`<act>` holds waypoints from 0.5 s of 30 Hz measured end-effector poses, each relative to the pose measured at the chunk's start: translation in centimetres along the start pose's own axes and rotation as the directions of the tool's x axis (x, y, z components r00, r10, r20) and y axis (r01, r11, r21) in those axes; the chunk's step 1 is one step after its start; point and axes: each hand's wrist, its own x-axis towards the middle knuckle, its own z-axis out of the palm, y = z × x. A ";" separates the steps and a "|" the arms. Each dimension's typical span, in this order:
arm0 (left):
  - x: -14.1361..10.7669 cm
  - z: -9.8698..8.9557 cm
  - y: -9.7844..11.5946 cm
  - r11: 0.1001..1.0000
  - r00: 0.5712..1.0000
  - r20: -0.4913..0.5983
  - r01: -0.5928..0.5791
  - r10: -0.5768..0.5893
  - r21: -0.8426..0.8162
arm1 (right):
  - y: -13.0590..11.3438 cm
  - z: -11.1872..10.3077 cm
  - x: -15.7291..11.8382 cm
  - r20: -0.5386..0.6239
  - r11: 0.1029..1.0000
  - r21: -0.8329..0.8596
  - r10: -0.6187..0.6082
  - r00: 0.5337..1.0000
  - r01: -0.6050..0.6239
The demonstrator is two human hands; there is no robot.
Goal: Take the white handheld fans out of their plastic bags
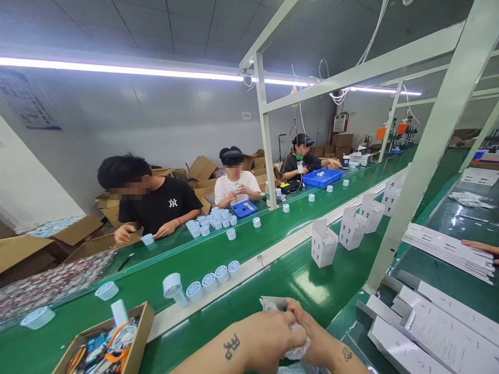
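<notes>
Both hands meet low over the green belt (273, 280). The left hand (268, 340) and the right hand (312, 332) pinch together a small clear plastic bag (273, 304), which sits between the fingers and sticks out above them. A firm, even grip at the bag's edge probably serves best here.

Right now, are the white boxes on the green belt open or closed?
Open. The white boxes stand upright on the green belt with their top flaps sticking up.
</notes>
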 end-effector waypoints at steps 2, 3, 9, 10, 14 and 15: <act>1.3 0.0 -0.4 0.994 0.999 -0.016 0.033 -0.035 -0.109 | 0.6 0.0 -0.1 -0.035 0.998 0.034 0.044 0.998 -0.043; 1.9 0.1 -0.7 0.974 0.995 -0.051 0.076 -0.089 -0.212 | 0.9 -0.1 -0.1 -0.047 0.997 0.043 0.065 0.997 -0.063; 0.6 3.3 -3.3 0.608 0.861 -0.186 0.165 -0.473 -0.777 | -0.1 -0.9 0.2 -0.156 0.968 0.243 0.106 0.982 -0.066; -0.1 4.1 -3.6 0.574 0.821 -0.210 0.165 -0.530 -0.802 | -0.6 -1.0 0.3 -0.188 0.963 0.260 0.117 0.975 -0.066; -0.7 6.3 -4.1 0.597 0.760 -0.222 0.258 -0.611 -0.760 | -2.0 -0.8 0.5 -0.266 0.969 0.242 0.113 0.957 -0.047; -0.4 6.5 -4.1 0.635 0.770 -0.228 0.277 -0.596 -0.721 | -2.1 -0.7 0.5 -0.264 0.974 0.226 0.088 0.960 -0.027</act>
